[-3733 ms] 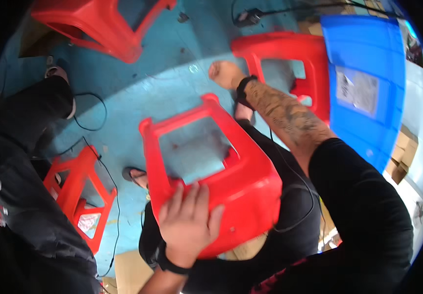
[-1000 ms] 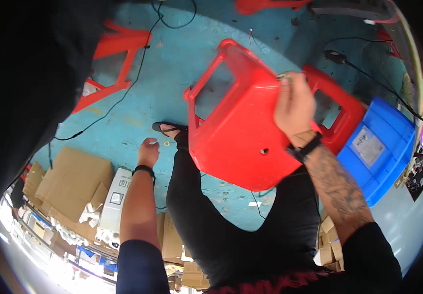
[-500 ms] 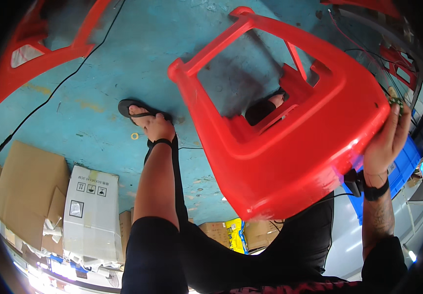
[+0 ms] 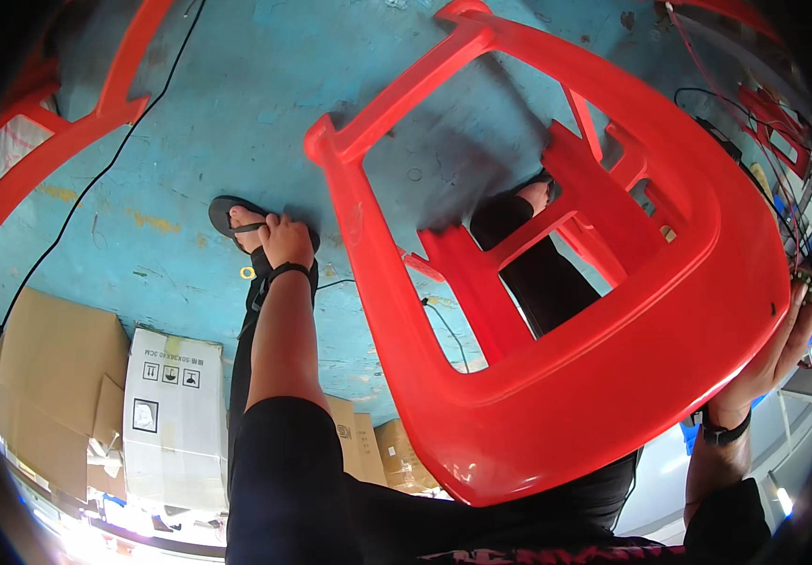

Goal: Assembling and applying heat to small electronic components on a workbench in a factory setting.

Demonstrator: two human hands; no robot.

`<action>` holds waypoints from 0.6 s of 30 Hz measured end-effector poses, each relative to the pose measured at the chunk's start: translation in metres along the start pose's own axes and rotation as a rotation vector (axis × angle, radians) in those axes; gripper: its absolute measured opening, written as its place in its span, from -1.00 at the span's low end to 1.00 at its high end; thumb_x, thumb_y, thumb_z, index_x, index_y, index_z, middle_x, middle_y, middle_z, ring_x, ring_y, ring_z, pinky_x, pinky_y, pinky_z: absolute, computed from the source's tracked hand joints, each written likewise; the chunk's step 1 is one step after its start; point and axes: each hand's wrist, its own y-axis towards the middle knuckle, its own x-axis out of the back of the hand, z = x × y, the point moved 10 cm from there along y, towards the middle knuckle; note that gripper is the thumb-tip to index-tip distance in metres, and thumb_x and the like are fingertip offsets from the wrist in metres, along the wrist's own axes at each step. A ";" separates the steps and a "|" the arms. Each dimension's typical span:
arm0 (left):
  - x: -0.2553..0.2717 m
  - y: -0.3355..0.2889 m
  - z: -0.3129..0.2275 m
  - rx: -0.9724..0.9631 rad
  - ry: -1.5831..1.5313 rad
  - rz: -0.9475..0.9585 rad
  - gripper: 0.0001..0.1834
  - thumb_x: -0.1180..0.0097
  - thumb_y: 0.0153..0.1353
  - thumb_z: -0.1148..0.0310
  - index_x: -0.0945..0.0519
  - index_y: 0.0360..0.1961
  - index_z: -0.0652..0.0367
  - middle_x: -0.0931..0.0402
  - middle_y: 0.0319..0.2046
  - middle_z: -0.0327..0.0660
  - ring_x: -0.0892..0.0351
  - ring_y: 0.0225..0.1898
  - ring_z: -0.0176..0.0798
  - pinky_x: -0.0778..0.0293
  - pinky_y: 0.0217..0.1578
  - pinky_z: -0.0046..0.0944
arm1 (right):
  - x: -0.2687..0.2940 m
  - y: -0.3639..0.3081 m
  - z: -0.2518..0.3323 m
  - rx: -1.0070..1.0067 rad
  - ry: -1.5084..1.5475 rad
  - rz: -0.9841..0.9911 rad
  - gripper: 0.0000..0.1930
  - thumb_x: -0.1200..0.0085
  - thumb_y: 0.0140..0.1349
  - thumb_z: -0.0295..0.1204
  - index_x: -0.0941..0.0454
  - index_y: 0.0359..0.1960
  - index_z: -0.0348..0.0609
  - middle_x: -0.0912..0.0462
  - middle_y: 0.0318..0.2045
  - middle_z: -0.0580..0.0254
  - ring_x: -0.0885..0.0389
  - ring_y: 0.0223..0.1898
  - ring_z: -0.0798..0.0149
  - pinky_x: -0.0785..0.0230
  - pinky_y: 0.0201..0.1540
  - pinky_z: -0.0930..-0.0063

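A red plastic chair (image 4: 603, 386) is tilted toward me, its rounded, open frame filling the centre and right. My right hand (image 4: 787, 330) grips the chair's right outer edge, its palm partly hidden behind the plastic. A small green speckled thing (image 4: 804, 279), too small to name, shows at those fingertips. On the left, my left hand (image 4: 287, 241) reaches down to my left foot, fingers curled at the black flip-flop (image 4: 227, 218). What the fingertips hold there, if anything, is hidden. Close by the wrist lies a small yellow ring (image 4: 248, 273).
Another red plastic chair (image 4: 57, 141) stands at the far left, beside a black cable (image 4: 109, 165) crossing the blue floor (image 4: 236, 104). Cardboard boxes (image 4: 57, 386) and a white carton (image 4: 175, 414) stand at the lower left. Several cables (image 4: 754, 122) hang at the upper right.
The chair has swung down and toward the right with my right hand, showing more of its inner frame. My left hand stays at the foot; the whole view has shifted slightly.
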 end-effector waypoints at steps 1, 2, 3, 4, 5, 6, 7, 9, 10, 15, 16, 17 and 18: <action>-0.007 -0.006 -0.013 -0.078 0.003 0.049 -0.78 -0.16 0.21 0.18 -0.82 -0.34 -0.07 -0.65 -0.13 -0.31 -0.44 0.12 -0.10 -0.29 0.04 -0.03 | 0.002 -0.003 0.008 0.105 -0.218 -0.032 -0.64 0.38 0.65 -0.33 -0.37 0.23 -0.28 -0.63 -0.01 0.11 -0.66 0.09 0.28 -0.61 -0.01 0.47; -0.010 -0.012 -0.024 -0.156 0.005 0.098 -0.81 -0.17 0.19 0.24 -0.82 -0.34 -0.08 -0.66 -0.15 -0.33 -0.45 0.10 -0.15 -0.26 0.05 -0.03 | 0.000 -0.003 0.009 0.104 -0.217 -0.027 -0.64 0.38 0.65 -0.33 -0.37 0.23 -0.28 -0.63 -0.01 0.11 -0.66 0.09 0.28 -0.61 -0.01 0.47; -0.025 -0.018 -0.041 -0.254 -0.057 0.123 -0.80 -0.18 0.18 0.20 -0.82 -0.31 -0.09 -0.67 -0.13 -0.32 -0.46 0.12 -0.17 -0.28 0.05 -0.01 | -0.001 -0.002 0.011 0.076 -0.204 -0.052 -0.64 0.37 0.64 -0.33 -0.38 0.22 -0.29 -0.62 -0.02 0.11 -0.65 0.08 0.28 -0.58 0.00 0.46; -0.027 -0.030 -0.077 -0.355 -0.060 0.167 -0.74 -0.21 0.17 0.16 -0.80 -0.17 -0.09 -0.67 -0.12 -0.29 -0.53 0.08 -0.16 -0.33 0.02 0.00 | 0.004 0.000 0.012 0.057 -0.212 -0.076 -0.64 0.36 0.64 -0.33 -0.39 0.22 -0.30 -0.62 -0.03 0.10 -0.63 0.07 0.28 -0.56 0.01 0.44; -0.056 -0.050 -0.076 -0.296 -0.255 0.310 -0.71 -0.12 0.24 0.16 -0.76 -0.11 -0.06 -0.68 -0.06 -0.22 -0.59 0.08 -0.10 -0.40 0.02 0.05 | 0.003 0.001 0.013 0.049 -0.184 -0.075 -0.64 0.36 0.64 -0.33 -0.39 0.22 -0.30 -0.62 -0.03 0.10 -0.63 0.07 0.28 -0.56 0.01 0.44; -0.088 -0.075 -0.068 -0.223 -0.444 0.448 -0.68 -0.03 0.32 0.16 -0.73 -0.06 -0.02 -0.70 0.00 -0.16 -0.66 0.08 -0.05 -0.47 0.02 0.10 | -0.001 0.001 0.006 -0.008 -0.022 -0.060 -0.65 0.34 0.64 -0.34 -0.41 0.19 -0.31 -0.61 -0.03 0.10 -0.62 0.03 0.29 -0.53 0.02 0.43; -0.089 -0.080 -0.074 -0.227 -0.449 0.451 -0.68 -0.03 0.32 0.16 -0.73 -0.06 -0.02 -0.70 0.00 -0.16 -0.66 0.08 -0.05 -0.47 0.02 0.10 | 0.002 0.004 0.000 -0.053 0.098 -0.043 -0.66 0.33 0.64 -0.34 -0.43 0.16 -0.31 -0.60 -0.03 0.10 -0.61 -0.01 0.31 -0.50 0.02 0.41; -0.071 -0.129 -0.121 -0.287 -0.513 0.449 -0.67 -0.01 0.33 0.16 -0.72 -0.06 0.00 -0.71 0.00 -0.14 -0.66 0.08 -0.03 -0.49 0.02 0.10 | -0.010 0.009 0.007 -0.108 0.151 -0.121 -0.72 0.25 0.63 -0.37 -0.45 0.08 -0.31 -0.59 -0.05 0.14 -0.54 -0.05 0.35 -0.39 0.07 0.45; -0.054 -0.159 -0.144 -0.320 -0.545 0.435 -0.67 0.00 0.33 0.17 -0.72 -0.06 0.01 -0.71 0.00 -0.12 -0.67 0.08 -0.02 -0.49 0.03 0.10 | -0.013 0.008 0.006 -0.182 0.171 -0.179 -0.74 0.23 0.62 -0.37 -0.45 0.06 -0.31 -0.58 -0.06 0.15 -0.52 -0.05 0.37 -0.36 0.07 0.47; 0.051 -0.240 -0.164 -0.525 -0.666 0.262 -0.65 0.05 0.35 0.18 -0.70 -0.06 0.06 -0.71 -0.01 -0.06 -0.67 0.08 0.03 -0.52 0.04 0.10 | -0.022 0.026 0.042 -0.010 0.184 -0.121 -0.86 0.10 0.55 -0.51 -0.52 -0.11 -0.28 -0.58 -0.22 0.20 -0.50 -0.18 0.37 -0.37 -0.08 0.46; 0.073 -0.250 -0.153 -0.576 -0.678 0.215 -0.65 0.07 0.36 0.18 -0.70 -0.06 0.07 -0.71 -0.02 -0.05 -0.67 0.08 0.04 -0.53 0.04 0.10 | -0.021 0.027 0.036 -0.054 0.213 -0.099 -0.87 0.08 0.53 -0.51 -0.52 -0.11 -0.28 -0.59 -0.26 0.17 -0.55 -0.24 0.31 -0.40 -0.13 0.42; 0.095 -0.254 -0.123 -0.607 -0.670 0.177 -0.64 0.08 0.36 0.18 -0.70 -0.06 0.08 -0.72 -0.02 -0.04 -0.68 0.08 0.05 -0.54 0.05 0.10 | -0.027 0.024 0.037 -0.089 0.201 -0.076 -0.88 0.05 0.50 -0.51 -0.53 -0.13 -0.27 -0.61 -0.31 0.08 -0.60 -0.29 0.20 -0.43 -0.19 0.37; 0.119 -0.260 -0.108 -0.666 -0.680 0.124 -0.64 0.09 0.36 0.19 -0.70 -0.06 0.09 -0.72 -0.02 -0.03 -0.68 0.08 0.05 -0.54 0.05 0.10 | -0.017 0.029 0.046 -0.015 0.190 -0.117 -0.89 0.02 0.47 -0.50 -0.55 -0.15 -0.24 -0.60 -0.34 0.01 -0.63 -0.31 0.08 -0.44 -0.20 0.30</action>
